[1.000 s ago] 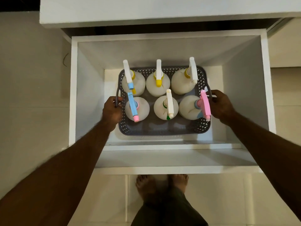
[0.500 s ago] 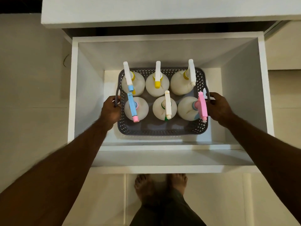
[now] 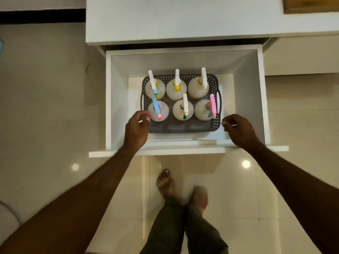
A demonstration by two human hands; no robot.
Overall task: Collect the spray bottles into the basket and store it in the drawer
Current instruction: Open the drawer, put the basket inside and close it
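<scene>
Six spray bottles (image 3: 176, 87) are seen standing upright in two rows of three inside the grey perforated basket (image 3: 183, 127). The basket is set on the floor of the open white drawer (image 3: 247, 99), nearer the front than the back, with bare drawer floor visible on both sides. The bottle bodies are whitish; the trigger heads differ in colour: white with blue and yellow at back left, white with yellow at back centre and back right, blue with a pink tip at front left (image 3: 156, 107), white with a green tip at front centre (image 3: 185, 105), pink at front right (image 3: 212, 105).

The left hand (image 3: 137, 130) is held above the front left corner of the basket, fingers loosely curled, nothing gripped; whether it touches the rim cannot be told. The right hand (image 3: 238, 131) is held just beside the front right corner, apart from the basket, fingers curled, also empty. The basket handles (image 3: 219, 100) on both short sides are free.

The drawer front (image 3: 183, 151) is pulled out under the white counter (image 3: 183, 21). Bare feet (image 3: 166, 182) are recorded on the tiled floor (image 3: 45, 116) below the drawer, partly blurred.
</scene>
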